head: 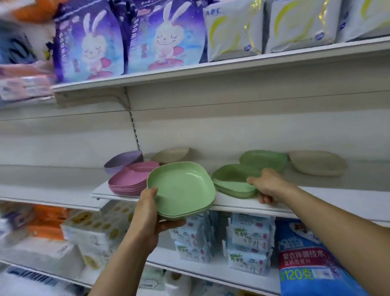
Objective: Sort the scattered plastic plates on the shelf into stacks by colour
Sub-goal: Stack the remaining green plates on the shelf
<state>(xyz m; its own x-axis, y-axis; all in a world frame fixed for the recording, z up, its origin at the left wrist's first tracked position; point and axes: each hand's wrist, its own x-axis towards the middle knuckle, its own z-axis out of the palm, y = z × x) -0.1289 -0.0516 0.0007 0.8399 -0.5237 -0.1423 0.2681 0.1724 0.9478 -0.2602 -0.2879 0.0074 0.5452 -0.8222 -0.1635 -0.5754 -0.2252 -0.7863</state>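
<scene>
Gathering greens: my left hand (147, 214) is gripping the green stack (182, 191), thumb over rim. My right hand (267, 185) is pinching the shelf plate (233, 179) at three o'clock, which I judge needs lifting across onto the stack.

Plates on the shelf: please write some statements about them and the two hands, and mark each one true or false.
1. The left hand holds green plates in front of the shelf. True.
2. The pink stack lies left of those held plates. True.
3. The right hand rests on the pink stack. False: it touches the nearer green plates lying on the shelf.
4. A blue plate lies at the far right of the shelf. False: the beige plate lies there.
</scene>
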